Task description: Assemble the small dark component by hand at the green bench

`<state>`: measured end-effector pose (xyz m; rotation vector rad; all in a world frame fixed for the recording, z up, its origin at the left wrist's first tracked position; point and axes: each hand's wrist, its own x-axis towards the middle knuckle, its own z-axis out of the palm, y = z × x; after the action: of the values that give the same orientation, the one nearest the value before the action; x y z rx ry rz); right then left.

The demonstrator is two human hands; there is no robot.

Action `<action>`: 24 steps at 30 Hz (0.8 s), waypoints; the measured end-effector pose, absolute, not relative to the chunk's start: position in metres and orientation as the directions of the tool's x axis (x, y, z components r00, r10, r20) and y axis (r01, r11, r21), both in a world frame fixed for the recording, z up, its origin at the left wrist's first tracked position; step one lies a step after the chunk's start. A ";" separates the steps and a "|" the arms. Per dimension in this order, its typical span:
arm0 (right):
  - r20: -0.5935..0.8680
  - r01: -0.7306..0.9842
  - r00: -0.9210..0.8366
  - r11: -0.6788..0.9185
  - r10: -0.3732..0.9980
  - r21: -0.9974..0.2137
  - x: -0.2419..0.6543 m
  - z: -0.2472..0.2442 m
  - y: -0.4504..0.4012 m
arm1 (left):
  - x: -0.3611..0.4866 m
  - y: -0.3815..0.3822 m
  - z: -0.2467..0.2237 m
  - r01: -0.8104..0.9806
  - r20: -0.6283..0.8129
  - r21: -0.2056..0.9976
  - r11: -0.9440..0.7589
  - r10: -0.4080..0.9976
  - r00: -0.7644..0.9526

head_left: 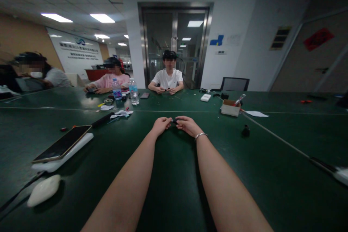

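Observation:
Over the green table, my left hand and my right hand meet in front of me. Between their fingertips is a small dark object, too small to name. My left hand pinches its left end, where a lighter tip shows. The fingers of my right hand are closed on its right end, and a metal bracelet circles that wrist. To the right, apart from my hands, a small black object stands on the table.
At left, a phone lies on a white block, near a pale mouse-shaped object. Water bottles and crumpled paper are farther off. A small box stands right of centre. Several people sit across the table, one straight ahead.

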<state>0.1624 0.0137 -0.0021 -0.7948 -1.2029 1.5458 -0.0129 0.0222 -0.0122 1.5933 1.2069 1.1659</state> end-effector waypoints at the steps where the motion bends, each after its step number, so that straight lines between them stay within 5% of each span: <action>1: 0.072 -0.296 -0.305 -0.023 0.950 -0.955 0.162 -0.002 0.014 | -0.013 0.023 -0.013 0.242 0.195 0.946 -0.217 0.974 0.113; 12: 0.129 -0.299 -0.335 0.024 0.933 -0.954 0.163 -0.002 0.013 | -0.014 0.025 -0.012 0.389 0.198 0.895 -0.220 0.975 0.097; 24: 0.114 -0.289 -0.353 0.007 0.929 -0.957 0.165 -0.004 0.015 | -0.011 0.020 -0.007 0.253 0.171 0.948 -0.195 0.979 0.115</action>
<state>0.1646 0.0149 -0.0039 -0.7460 -1.2771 1.5490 -0.0113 0.0196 -0.0072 1.5877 1.2378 1.1367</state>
